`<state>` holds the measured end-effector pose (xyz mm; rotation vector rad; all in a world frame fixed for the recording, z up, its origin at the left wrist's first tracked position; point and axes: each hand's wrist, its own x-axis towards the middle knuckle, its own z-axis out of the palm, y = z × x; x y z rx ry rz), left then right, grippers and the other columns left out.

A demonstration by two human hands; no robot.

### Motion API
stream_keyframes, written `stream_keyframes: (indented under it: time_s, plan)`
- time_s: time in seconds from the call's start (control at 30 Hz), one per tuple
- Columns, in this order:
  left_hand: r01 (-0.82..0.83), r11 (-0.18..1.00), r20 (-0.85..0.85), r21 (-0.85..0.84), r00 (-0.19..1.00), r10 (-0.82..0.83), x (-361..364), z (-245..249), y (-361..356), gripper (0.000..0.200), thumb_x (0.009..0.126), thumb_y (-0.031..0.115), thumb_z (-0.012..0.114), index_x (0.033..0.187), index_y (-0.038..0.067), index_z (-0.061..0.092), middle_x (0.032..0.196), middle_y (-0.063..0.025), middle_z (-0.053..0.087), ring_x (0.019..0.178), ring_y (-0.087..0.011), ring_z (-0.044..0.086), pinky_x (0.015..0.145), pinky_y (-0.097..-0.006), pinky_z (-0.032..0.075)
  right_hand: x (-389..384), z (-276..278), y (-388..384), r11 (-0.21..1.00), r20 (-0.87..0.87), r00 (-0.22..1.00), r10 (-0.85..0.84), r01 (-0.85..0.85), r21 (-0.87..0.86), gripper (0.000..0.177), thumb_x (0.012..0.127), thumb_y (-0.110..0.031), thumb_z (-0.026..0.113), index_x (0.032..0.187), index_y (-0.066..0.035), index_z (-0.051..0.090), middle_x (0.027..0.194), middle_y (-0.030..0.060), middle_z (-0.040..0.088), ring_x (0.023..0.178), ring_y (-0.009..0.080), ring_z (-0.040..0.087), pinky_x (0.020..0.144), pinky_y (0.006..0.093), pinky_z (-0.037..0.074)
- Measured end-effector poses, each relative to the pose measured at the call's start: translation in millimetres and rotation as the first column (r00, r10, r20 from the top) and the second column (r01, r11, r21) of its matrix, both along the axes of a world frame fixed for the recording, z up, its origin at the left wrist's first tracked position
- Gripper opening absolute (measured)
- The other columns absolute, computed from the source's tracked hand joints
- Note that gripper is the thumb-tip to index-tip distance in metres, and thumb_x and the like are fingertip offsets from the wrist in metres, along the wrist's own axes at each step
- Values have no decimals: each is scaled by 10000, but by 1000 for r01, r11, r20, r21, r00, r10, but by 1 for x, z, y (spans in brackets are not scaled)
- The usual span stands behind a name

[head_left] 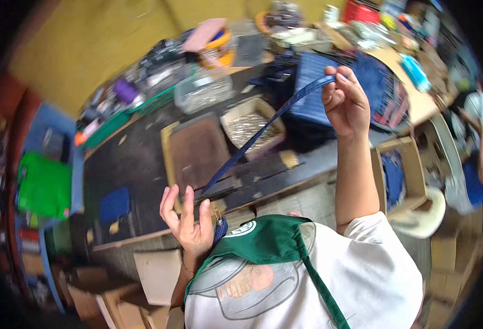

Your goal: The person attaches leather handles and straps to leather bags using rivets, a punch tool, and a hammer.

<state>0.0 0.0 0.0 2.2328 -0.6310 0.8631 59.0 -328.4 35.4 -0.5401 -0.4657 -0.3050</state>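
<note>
A long, black-topped worktable (134, 164) stretches beyond the fingers (187, 209).
Past them, roughly midway, sits an open, pale-rimmed box (273, 146) of shiny metal pieces (246, 130); the right hand (347, 104) pinches a narrow, dark-blue fabric strap (259, 135) — slanting down to the left hand (191, 222), fingers spread, contact unclear. Seemingly it's being drawn straight — next calls for a sure left-hand hold.
</note>
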Motion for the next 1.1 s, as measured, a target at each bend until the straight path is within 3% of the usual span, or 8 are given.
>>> stream_keyframes:
  time_s: [0.1,0.2,0.33,0.47,0.63,0.77,0.83,1.1]
  plan:
    - [509,859,159,-47,853,-497,26,-9,-56,275,649,2,630,919,-28,583,945,-168,525,849,-286,523,734,-346,426,-61,12,-35,929,133,967,-217,163,331,136,773,36,453,881,27,535,1034,185,511,827,210,532,739,275,485]
    - [858,513,-43,-30,511,-858,19,-5,-92,256,648,27,641,895,-21,594,889,-152,558,771,-257,551,697,-324,440,-139,5,-40,872,177,935,-306,202,445,124,751,67,446,838,57,533,1013,207,506,937,239,516,810,298,472]
    - [961,223,-206,-164,188,-960,10,-11,-138,253,726,111,603,935,-29,573,896,-157,566,806,-261,554,730,-315,435,-195,-21,-1,797,-157,809,-567,587,141,235,713,82,495,938,16,488,912,145,554,815,234,578,717,278,504]
    - [817,262,-418,-514,28,-908,-15,-16,-173,278,828,131,491,1033,-55,513,951,-128,541,862,-193,530,752,-283,426,-207,-53,59,883,-571,680,-460,421,-209,214,699,39,585,895,-15,518,820,43,567,771,135,560,680,236,464]
    - [930,186,-341,-317,71,-937,-18,-1,-208,149,810,96,493,833,-33,564,728,-105,550,673,-175,532,592,-266,412,-214,-64,24,746,-376,746,-549,235,-623,103,687,5,638,753,-30,567,779,25,556,766,85,517,693,230,419]
    - [988,87,-371,-126,34,-928,-19,3,-247,159,823,116,479,784,-21,551,732,-102,532,672,-179,532,591,-264,412,-201,-60,-44,807,-309,806,-505,314,-501,187,771,-85,546,922,24,561,907,109,562,803,159,549,722,269,439]
    - [935,195,-539,-296,5,-842,-23,0,-265,176,836,131,465,780,-20,537,747,-88,520,660,-168,524,583,-259,409,-193,-31,-66,745,-324,832,-449,149,-650,246,777,-90,545,993,27,539,907,105,583,821,154,556,746,276,439]
    - [358,485,-555,-798,-125,-822,-28,-19,-325,203,869,149,432,825,-10,551,676,9,490,629,-27,439,553,-165,367,-111,-38,-190,905,-643,648,-407,195,-377,268,846,-252,461,864,-5,564,721,70,600,607,126,564,597,227,445]
